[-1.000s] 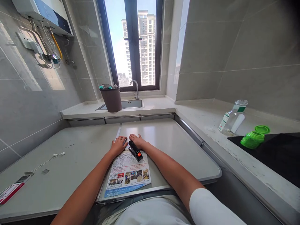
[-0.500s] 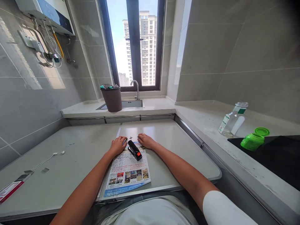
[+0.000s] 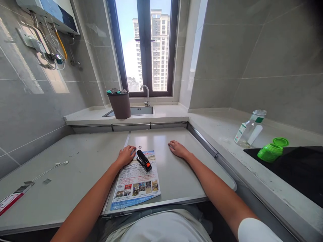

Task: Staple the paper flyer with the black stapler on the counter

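A black stapler (image 3: 144,161) with an orange-red patch lies slantwise on a printed sheet (image 3: 137,178) with text and a row of small photos. My left hand (image 3: 127,155) rests at the sheet's upper left corner, just left of the stapler, its fingers lying low on the surface. My right hand (image 3: 178,149) is over on the bare right part of the table (image 3: 174,174), apart from the sheet, fingers stretched out and holding nothing. Tiny staple strips (image 3: 140,147) lie just beyond the sheet's top edge.
On the left are a red-and-white box (image 3: 15,198), white cord ends (image 3: 62,163) and a grey scrap (image 3: 47,181). A brown bin (image 3: 119,105) stands by the sink (image 3: 141,111). A glass bottle (image 3: 251,129) and an open green jar (image 3: 270,152) stand on the right counter.
My right hand has moved right, away from the sheet and stapler. My left hand stays by the sheet's upper left corner. The view has shifted slightly.
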